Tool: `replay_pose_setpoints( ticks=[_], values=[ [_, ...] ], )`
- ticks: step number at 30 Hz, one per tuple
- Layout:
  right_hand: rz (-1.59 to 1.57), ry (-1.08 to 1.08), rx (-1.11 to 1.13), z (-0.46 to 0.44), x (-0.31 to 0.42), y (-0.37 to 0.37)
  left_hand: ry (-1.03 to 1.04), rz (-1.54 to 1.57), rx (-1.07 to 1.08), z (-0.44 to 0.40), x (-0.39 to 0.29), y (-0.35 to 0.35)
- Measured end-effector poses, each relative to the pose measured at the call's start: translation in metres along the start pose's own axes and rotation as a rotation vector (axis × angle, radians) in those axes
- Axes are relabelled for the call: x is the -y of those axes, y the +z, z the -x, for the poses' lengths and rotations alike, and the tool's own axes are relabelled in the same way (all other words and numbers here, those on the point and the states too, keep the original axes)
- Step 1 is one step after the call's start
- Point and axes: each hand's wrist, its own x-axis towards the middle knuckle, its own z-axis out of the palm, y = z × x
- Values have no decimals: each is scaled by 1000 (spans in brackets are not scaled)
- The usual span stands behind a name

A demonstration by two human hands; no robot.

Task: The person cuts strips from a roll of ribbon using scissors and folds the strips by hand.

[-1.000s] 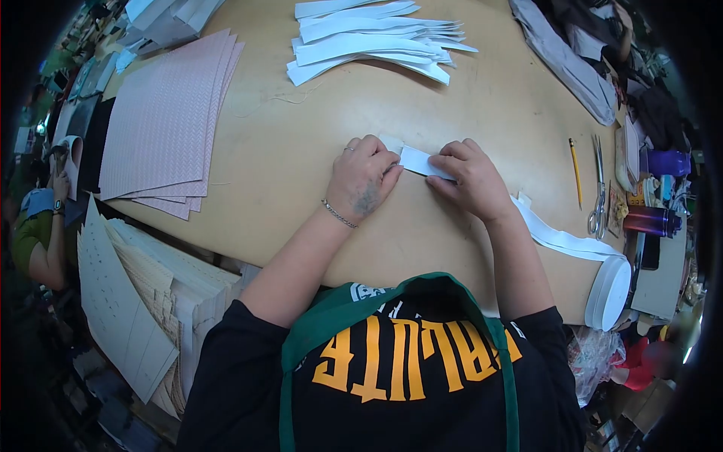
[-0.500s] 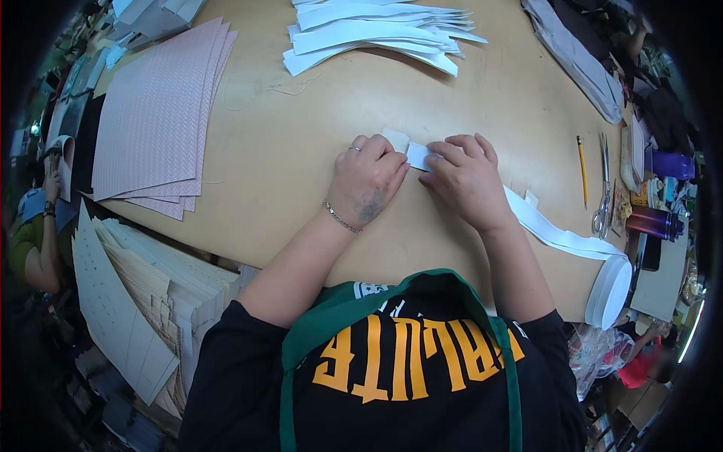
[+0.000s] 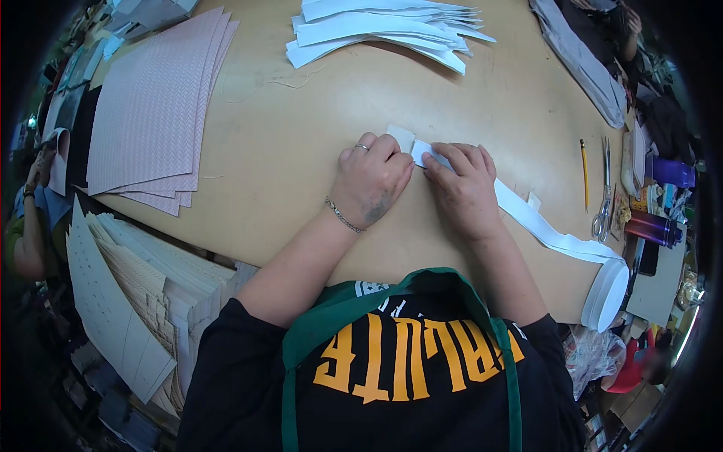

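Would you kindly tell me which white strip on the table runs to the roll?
The long strip beside the right hand: it leads to the white roll, while the stacked strips lie apart.

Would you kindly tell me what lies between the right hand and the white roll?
In the head view, a white strip stretches over the table between the right hand and the white roll; a small pale piece shows beside it.

Strip (image 3: 527,216): white, narrow; squared end lay flat beneath the right hand's (image 3: 431,160) fingers, middle was hidden, remainder curved across the table (image 3: 361,98) to a round white roll (image 3: 607,294) at its near right edge. Card (image 3: 401,137): small, off-white; lay flat, partly covered by the left hand (image 3: 398,160), just beside the strip's end.
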Motion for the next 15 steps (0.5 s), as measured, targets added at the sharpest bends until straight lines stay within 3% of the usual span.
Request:
replay_pose_setpoints(
  ticks=[15],
  values=[
    [-38, -34, 5, 0, -3, 3, -30, -11, -10, 1, 0, 2]
  ],
)
